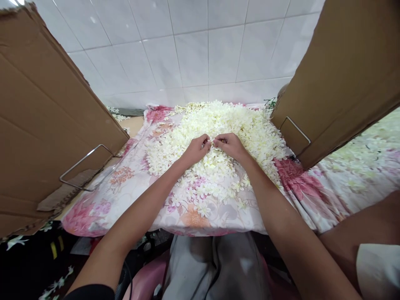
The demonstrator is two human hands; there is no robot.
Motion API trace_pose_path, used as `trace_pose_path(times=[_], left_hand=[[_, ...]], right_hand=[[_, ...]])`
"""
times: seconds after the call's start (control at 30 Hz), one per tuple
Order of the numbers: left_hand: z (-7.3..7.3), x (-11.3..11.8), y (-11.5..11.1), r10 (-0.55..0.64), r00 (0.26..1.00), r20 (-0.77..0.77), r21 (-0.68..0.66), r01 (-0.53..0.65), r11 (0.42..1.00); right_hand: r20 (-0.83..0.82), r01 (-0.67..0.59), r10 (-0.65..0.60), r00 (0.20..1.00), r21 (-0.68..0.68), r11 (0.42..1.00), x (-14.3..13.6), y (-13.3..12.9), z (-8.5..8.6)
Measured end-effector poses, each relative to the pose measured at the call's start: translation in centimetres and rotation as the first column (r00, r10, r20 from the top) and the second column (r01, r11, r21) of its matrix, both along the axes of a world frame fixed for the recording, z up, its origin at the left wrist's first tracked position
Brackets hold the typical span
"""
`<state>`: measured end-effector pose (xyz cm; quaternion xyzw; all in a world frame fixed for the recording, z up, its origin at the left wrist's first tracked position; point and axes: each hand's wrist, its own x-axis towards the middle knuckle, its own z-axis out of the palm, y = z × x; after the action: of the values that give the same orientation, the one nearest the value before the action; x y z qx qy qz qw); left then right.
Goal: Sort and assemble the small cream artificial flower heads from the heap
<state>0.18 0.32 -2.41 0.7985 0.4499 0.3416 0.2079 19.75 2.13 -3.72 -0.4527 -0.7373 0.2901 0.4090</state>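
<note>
A heap of small creamy-white artificial flowers (pixel 225 121) is spread over a flower-printed cloth (pixel 125 196). My left hand (pixel 196 150) is over the middle of the heap, its thumb and fingers pinched together. Close beside it, my right hand (pixel 231 146) is pinched too, and the two sets of fingertips almost meet. A small white flower (pixel 211 143) shows between the fingertips, and both hands appear to grip it. Its exact outline blends into the blossoms behind, and the fingers partly cover it.
Upright cardboard panels flank the cloth, one on the left (pixel 46 116) and one on the right (pixel 340 79). Bent metal wire supports brace the left panel (pixel 83 160) and the right panel (pixel 295 125). A white tiled wall (pixel 193 54) stands behind. Another person's arm (pixel 365 221) is at the right.
</note>
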Motion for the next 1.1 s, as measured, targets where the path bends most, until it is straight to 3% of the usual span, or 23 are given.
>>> trace_pose_path(times=[0.7,1.1], left_hand=[[-0.1,0.17,-0.38,0.028,1.0,-0.005,0.028,-0.028,0.999],[-0.44,0.01,-0.08,0.039,0.999,0.012,0.03,-0.039,0.999]], right_hand=[[0.132,0.116,-0.13,0.983,0.108,0.987,-0.61,-0.45,-0.23],[0.009,0.138,-0.138,0.99,0.04,0.99,-0.93,0.1,-0.69]])
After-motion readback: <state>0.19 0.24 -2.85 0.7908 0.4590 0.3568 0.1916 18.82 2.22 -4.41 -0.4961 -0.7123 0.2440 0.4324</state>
